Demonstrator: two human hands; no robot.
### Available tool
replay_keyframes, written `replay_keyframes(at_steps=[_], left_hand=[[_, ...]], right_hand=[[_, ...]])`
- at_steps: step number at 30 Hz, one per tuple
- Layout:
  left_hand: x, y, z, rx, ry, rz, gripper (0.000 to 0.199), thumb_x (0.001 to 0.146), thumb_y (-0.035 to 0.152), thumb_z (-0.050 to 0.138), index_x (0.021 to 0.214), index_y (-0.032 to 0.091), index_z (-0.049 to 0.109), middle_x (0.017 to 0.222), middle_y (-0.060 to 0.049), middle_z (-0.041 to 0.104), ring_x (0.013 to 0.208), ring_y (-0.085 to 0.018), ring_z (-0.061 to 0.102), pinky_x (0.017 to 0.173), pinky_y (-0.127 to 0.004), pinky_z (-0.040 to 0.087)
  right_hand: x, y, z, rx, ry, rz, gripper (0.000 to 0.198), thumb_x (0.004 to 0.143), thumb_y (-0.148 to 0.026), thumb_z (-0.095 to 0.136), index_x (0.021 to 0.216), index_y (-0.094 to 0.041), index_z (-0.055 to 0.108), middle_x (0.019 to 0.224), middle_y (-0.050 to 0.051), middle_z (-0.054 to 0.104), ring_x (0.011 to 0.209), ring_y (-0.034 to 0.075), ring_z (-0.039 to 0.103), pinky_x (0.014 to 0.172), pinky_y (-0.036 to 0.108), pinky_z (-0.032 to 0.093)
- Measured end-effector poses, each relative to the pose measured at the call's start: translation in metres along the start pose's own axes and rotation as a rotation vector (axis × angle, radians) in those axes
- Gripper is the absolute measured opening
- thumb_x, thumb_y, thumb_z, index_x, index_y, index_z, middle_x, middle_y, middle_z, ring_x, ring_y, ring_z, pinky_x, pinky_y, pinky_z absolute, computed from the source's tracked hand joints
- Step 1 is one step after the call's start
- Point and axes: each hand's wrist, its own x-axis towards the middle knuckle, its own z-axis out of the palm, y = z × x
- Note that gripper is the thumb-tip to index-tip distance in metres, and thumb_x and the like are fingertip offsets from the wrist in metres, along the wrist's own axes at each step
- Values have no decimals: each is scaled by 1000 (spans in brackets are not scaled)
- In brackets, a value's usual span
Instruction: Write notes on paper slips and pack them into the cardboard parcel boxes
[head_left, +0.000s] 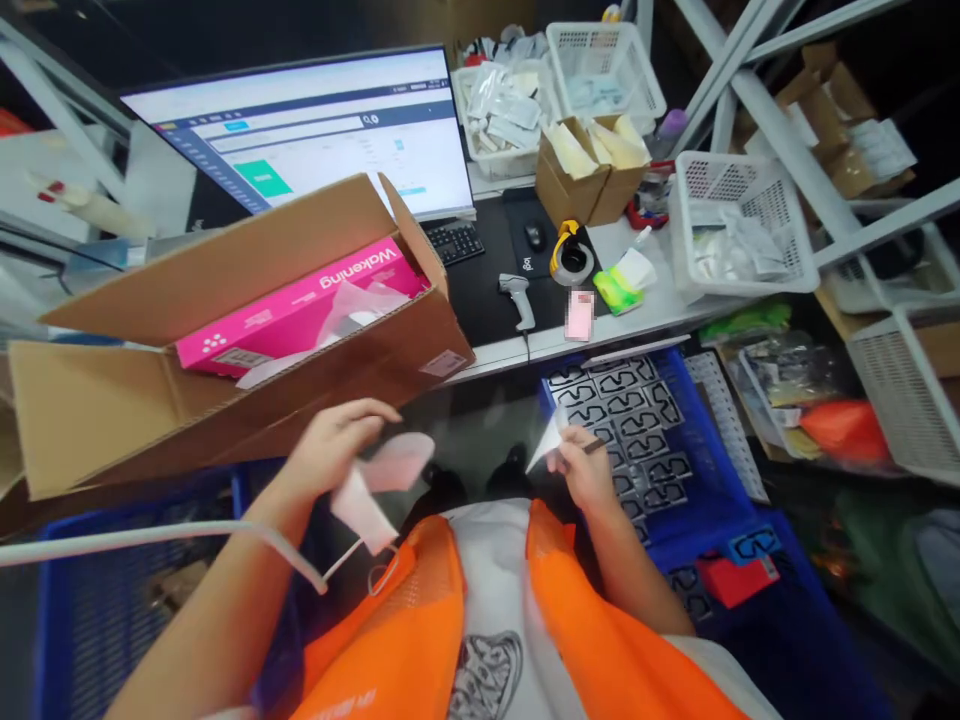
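We see a big cardboard box [225, 330] lying open at the left edge of the desk [675, 310]. Inside it is a pink box [300, 305] that says "Wakening". Our left hand [330, 450] pinches a pale pink packet [386, 470], blurry, just below the cardboard box. Our right hand [585, 470] is closed on a small white packet [547, 440] over the blue crate [697, 470]. The monitor [315, 130] words are too small to read.

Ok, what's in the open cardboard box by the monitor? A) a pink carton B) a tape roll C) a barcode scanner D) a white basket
A: a pink carton lies inside the cardboard box; the scanner and tape roll sit on the desk.
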Motion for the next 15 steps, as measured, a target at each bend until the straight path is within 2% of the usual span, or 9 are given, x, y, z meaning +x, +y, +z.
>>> replay_keyframes(at_steps=[2,3,5,8,11,15], left_hand=[[9,7,37,256,-232,39,26,84,42,61,85,21,77,75,-4,73,66,-18,65,60,-27,46],[14,9,56,383,-302,57,27,87,43,60,88,22,77,74,-3,73,67,-19,66,62,-27,45],[20,9,91,631,-344,75,25,90,42,61,94,23,77,70,-3,72,65,-21,67,60,-28,41],[24,3,129,867,-224,76,28,93,42,63,110,23,74,82,-6,77,74,-27,73,59,-30,41],[24,-9,146,948,-78,97,32,94,40,63,119,21,71,88,-8,78,74,-29,74,58,-30,43],[25,-23,149,936,88,197,21,94,35,65,103,20,75,82,-6,78,70,-26,74,57,-30,42]], right_hand=[[17,11,5,-43,23,41,12,71,-30,61,69,-21,54,49,-3,57,43,9,45,45,21,29],[25,17,10,-51,35,55,12,71,-30,60,69,-21,53,49,-3,58,44,9,44,45,21,28],[36,30,22,-45,60,61,12,72,-30,59,70,-21,52,52,-2,60,45,9,43,46,22,28],[45,48,40,-17,104,53,13,76,-32,59,76,-20,53,56,-2,62,47,9,44,49,23,31],[46,62,51,17,114,71,15,80,-34,59,78,-20,54,57,-3,61,49,10,44,51,24,32],[43,70,56,35,83,85,14,83,-32,60,79,-20,55,58,-3,61,52,10,46,54,25,34]])
